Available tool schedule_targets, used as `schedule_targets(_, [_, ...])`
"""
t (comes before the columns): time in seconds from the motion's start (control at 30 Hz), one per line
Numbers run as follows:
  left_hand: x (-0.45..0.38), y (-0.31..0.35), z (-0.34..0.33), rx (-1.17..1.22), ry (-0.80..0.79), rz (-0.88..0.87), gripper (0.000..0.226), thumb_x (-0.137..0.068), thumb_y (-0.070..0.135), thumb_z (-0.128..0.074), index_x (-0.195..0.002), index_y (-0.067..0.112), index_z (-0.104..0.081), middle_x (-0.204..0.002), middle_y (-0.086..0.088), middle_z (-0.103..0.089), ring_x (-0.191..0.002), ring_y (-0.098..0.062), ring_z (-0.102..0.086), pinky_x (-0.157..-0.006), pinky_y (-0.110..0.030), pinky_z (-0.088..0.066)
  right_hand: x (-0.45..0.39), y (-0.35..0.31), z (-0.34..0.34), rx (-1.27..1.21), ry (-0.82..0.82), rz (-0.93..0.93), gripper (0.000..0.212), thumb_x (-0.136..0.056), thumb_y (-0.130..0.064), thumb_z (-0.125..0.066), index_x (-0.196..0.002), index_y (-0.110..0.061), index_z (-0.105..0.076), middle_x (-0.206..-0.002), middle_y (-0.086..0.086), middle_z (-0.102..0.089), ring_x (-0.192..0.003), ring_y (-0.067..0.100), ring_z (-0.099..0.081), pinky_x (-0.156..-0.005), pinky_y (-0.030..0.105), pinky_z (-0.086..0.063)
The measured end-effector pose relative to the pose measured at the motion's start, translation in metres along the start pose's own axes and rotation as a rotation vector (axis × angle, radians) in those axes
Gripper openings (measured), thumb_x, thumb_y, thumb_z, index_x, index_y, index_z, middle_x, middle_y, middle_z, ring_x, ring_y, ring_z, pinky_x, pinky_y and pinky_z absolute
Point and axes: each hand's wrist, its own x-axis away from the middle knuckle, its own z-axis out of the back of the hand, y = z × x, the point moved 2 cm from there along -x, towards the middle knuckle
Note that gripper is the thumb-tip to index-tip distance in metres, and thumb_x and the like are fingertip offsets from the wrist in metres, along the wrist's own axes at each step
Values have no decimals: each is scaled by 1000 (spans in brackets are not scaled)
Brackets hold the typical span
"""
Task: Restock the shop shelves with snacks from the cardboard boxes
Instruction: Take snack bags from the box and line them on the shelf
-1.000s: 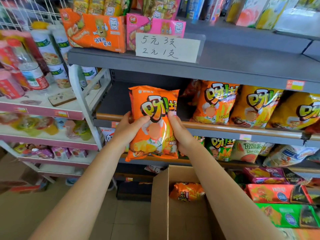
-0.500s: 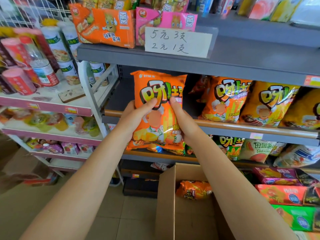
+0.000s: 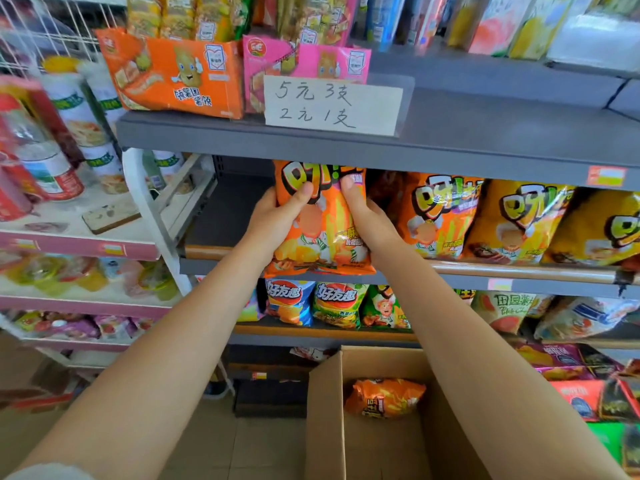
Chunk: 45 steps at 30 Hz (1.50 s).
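We hold an orange crinkled snack bag (image 3: 322, 223) upright at the grey metal shelf's (image 3: 346, 152) opening, its top edge hidden behind that shelf's lip and its bottom over the wooden rail (image 3: 519, 270). Our left hand (image 3: 273, 223) and right hand (image 3: 369, 220) grip its sides, thumbs pressed on the front; the other fingers are hidden behind it. Below, an open brown cardboard box (image 3: 323, 410), cut off by the frame, holds another orange bag (image 3: 384, 398).

bare forearms, white sleeve edge (image 3: 48, 471)
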Motion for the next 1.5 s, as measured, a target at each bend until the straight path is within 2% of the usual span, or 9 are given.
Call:
schedule_targets(0.13, [-19, -4, -2, -49, 12, -8, 38, -90, 60, -58, -113, 29, -60, -103, 12, -66, -95, -6, -65, -68, -17, -48, -18, 0, -3, 29, 58, -16, 98, -58, -90, -61, -131, -24, -58, -112, -2, -72, -98, 16, -71, -93, 38, -55])
schedule_targets(0.37, [-50, -16, -8, -65, 55, 36, 53, -88, 68, -54, -119, 26, -61, -102, 11, -65, -97, -8, -64, -82, -26, -50, -47, 3, 0, 90, 23, -74, 108, -44, -92, -64, -126, -22, -63, -105, 0, -76, -89, 18, -75, -89, 41, -59])
schedule_targets(0.57, [-77, -6, -20, -109, 60, 17, 58, -86, 71, -53, -118, 24, -60, -97, 13, -59, -90, -5, -57, -73, -22, -42, -74, -2, 9, 82, 137, -46, 88, -65, -85, -62, -122, -18, -56, -110, -1, -71, -95, 19, -72, -92, 41, -56])
schedule_targets(0.73, [-91, -22, -29, -76, 44, 36, 62, -85, 69, -58, -122, 20, -63, -95, 12, -64, -87, -1, -60, -70, -19, -45, -91, 16, 9, 32, 170, -43, 129, -32, -100, -61, -133, -20, -57, -114, 0, -72, -101, 21, -71, -97, 41, -54])
schedule_targets(0.9, [-102, -26, -33, -35, 39, -19, 50, -84, 65, -64, -117, 27, -62, -105, 12, -66, -96, -3, -64, -76, -19, -50, -101, 20, 12, -3, 183, 61, 90, -51, -86, -65, -123, -35, -51, -119, -5, -70, -106, 18, -69, -99, 41, -53])
schedule_targets(1.13, [-100, -33, -34, 110, -128, -108, 57, -81, 65, -64, -130, 38, -52, -123, 12, -67, -110, -7, -66, -94, -34, -56, -98, 29, 14, -129, 123, 237, 40, -95, -47, -60, -130, -30, -52, -115, -1, -72, -100, 15, -73, -89, 38, -59])
schedule_targets(1.23, [-100, -30, -39, 113, -156, -158, 68, -72, 69, -64, -131, 38, -47, -124, 13, -64, -114, -6, -64, -94, -32, -55, -105, 32, 16, -148, 111, 322, 47, -98, -40, -58, -140, -21, -48, -115, -1, -72, -102, 15, -72, -84, 33, -59])
schedule_targets(1.37, [-95, -46, -39, 52, -252, -178, 116, -37, 87, -74, -136, 35, -40, -124, 17, -63, -112, 3, -62, -86, -19, -54, -103, 48, 21, -106, -16, 334, 65, -91, -43, -60, -148, -20, -38, -126, 1, -67, -112, 18, -68, -89, 35, -57])
schedule_targets(1.5, [-99, -55, -34, 16, -238, -168, 91, -53, 71, -80, -128, 28, -52, -106, 20, -69, -92, 8, -67, -64, -11, -50, -96, 45, 26, -88, -109, 293, 93, -74, -56, -79, -149, -22, -35, -130, 4, -66, -115, 20, -67, -95, 43, -56])
